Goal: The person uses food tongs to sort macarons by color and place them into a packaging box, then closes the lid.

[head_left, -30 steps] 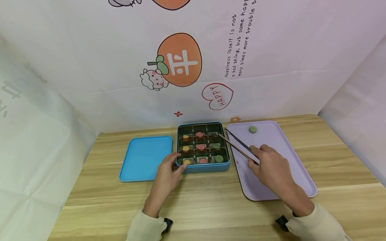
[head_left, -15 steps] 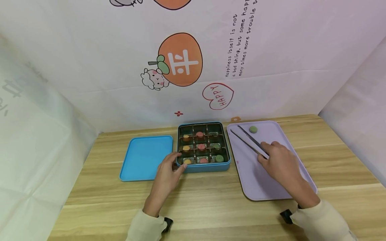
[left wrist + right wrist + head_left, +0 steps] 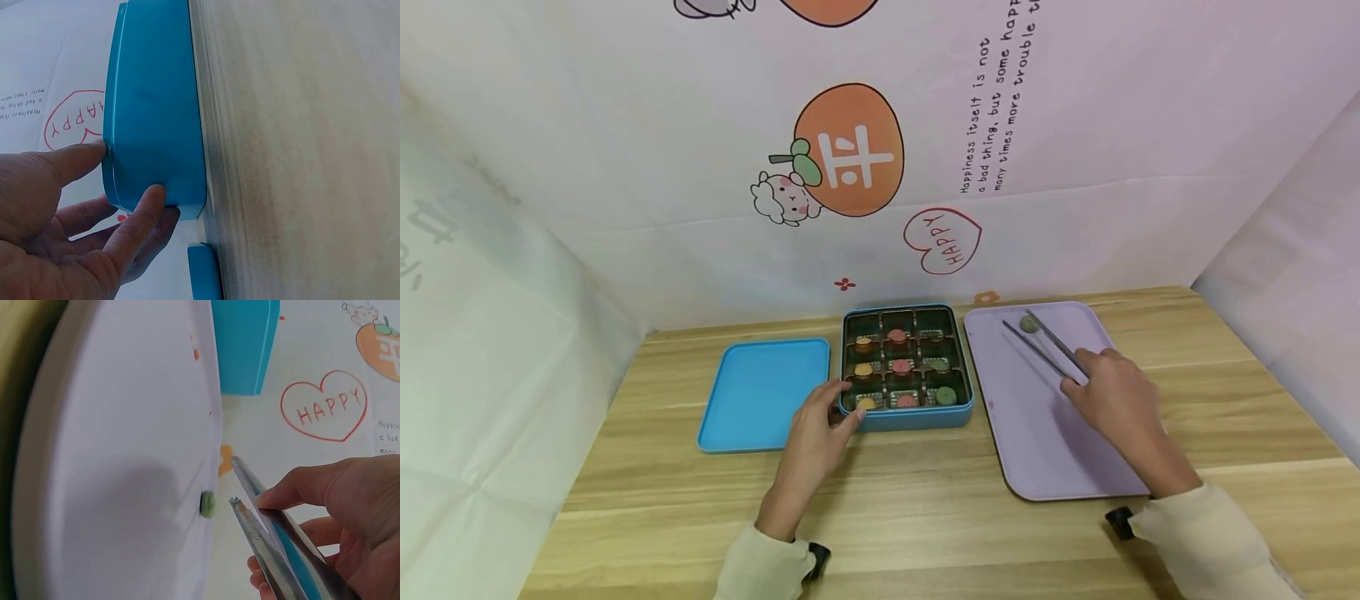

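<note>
a person's right hand (image 3: pixel 1116 400) grips metal tongs (image 3: pixel 1054 340) over a lilac tray (image 3: pixel 1037 442) at right of the frame, the tongs' two arms spread and their tips near a lone green macaron (image 3: pixel 207 504). the macaron rests on the tray close to its upper edge; seen from the right wrist, the tips stand apart from it. at center, the left hand (image 3: pixel 816 432) holds the lower left corner of an uncovered blue box (image 3: pixel 917 419), its thumb and fingers set about the corner. the box sits on a wood-grain counter (image 3: pixel 910 517) and is divided into nine compartments: three yellow-orange sweets (image 3: pixel 864 369) fill the left column, three pink sweets (image 3: pixel 900 367) the middle one, and green sweets (image 3: pixel 945 396) show in the two lower compartments of the right column. a flat blue lid (image 3: pixel 766 396) lies on the counter just left of the box, while the tray is beside the box's right side. behind, a white printed cloth (image 3: pixel 1075 125) fills the upper frame, bearing an orange fruit and a red heart reading "happy." pale sleeves (image 3: pixel 763 567) enter along the bottom edge, a small black object visible beside each.
</note>
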The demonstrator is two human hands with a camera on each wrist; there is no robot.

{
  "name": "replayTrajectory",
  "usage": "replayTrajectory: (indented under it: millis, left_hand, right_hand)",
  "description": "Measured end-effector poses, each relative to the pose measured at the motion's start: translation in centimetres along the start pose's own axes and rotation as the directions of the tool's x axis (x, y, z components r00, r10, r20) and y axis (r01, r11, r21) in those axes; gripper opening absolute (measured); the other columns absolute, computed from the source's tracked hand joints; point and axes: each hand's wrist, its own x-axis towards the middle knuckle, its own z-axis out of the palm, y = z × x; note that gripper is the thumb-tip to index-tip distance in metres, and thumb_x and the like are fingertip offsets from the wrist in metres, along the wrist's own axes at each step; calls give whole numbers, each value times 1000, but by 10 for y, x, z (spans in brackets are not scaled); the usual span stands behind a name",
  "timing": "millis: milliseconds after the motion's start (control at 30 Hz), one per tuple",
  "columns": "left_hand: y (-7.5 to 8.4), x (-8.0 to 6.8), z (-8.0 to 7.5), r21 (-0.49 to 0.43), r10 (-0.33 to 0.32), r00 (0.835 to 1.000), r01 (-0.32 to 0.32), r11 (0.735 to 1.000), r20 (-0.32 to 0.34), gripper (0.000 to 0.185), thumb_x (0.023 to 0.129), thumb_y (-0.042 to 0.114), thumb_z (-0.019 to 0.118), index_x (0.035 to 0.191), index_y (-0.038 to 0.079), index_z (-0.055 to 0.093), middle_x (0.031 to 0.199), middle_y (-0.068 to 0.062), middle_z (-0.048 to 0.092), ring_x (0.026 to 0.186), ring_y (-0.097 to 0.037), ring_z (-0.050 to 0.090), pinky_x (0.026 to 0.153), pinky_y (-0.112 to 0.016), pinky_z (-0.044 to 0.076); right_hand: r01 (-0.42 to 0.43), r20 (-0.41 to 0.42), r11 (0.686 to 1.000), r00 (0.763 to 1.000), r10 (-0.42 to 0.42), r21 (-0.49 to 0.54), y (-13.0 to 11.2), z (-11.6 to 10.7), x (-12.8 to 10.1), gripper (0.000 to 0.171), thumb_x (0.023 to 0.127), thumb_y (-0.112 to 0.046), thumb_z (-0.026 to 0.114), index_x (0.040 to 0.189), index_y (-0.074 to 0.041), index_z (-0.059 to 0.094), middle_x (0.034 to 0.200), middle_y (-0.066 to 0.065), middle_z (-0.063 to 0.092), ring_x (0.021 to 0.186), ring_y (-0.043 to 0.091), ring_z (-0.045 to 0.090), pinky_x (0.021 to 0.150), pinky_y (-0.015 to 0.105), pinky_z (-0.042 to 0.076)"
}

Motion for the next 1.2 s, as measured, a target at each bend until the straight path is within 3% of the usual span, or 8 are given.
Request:
replayTrajectory:
  millis: [300,533,767,967,1200]
  left_hand:
    - [0,0,0,7,6,1000,-6,1000,-4,43,99,17,75,138,1,66,152,-25,54,109,-32,66,90,-51,56]
    - [0,0,0,-4,1,1000,-1,1000,-1,44,99,17,75,139,1,65,154,-25,53,115,-35,66,93,-52,56]
    - [-1,-1,0,-12,1,1000,-1,1000,1,44,99,16,74,139,0,65,154,-26,52,111,-33,67,89,-49,57]
    - [-2,-1,1,-9,-1,1000,1,1000,1,44,99,16,74,139,0,65,154,-26,52,111,-33,67,90,-50,57]
    - [-1,0,1,1,6,1000,-6,1000,2,44,99,17,75,138,1,65,154,-26,53,110,-32,67,90,-50,57]
  right_hand:
    - [-14,-3,1000,1000,14,3,12,4,6,43,90,-18,71,124,8,67,98,38,64,75,51,64,50,58,46]
    - [-14,-14,1000,1000,14,8,18,7,11,29,88,-16,72,107,6,68,85,30,62,67,42,60,48,52,42]
    - [3,10,1000,1000,-3,3,21,11,14,37,90,-15,71,116,10,66,89,34,62,70,46,62,51,57,46]
    - [11,31,1000,999,-11,2,20,12,17,35,90,-15,71,115,10,66,92,36,63,74,52,63,53,60,47]
    - [14,53,1000,998,-14,6,22,14,18,32,92,-13,68,116,9,67,94,36,64,74,50,64,53,58,47]
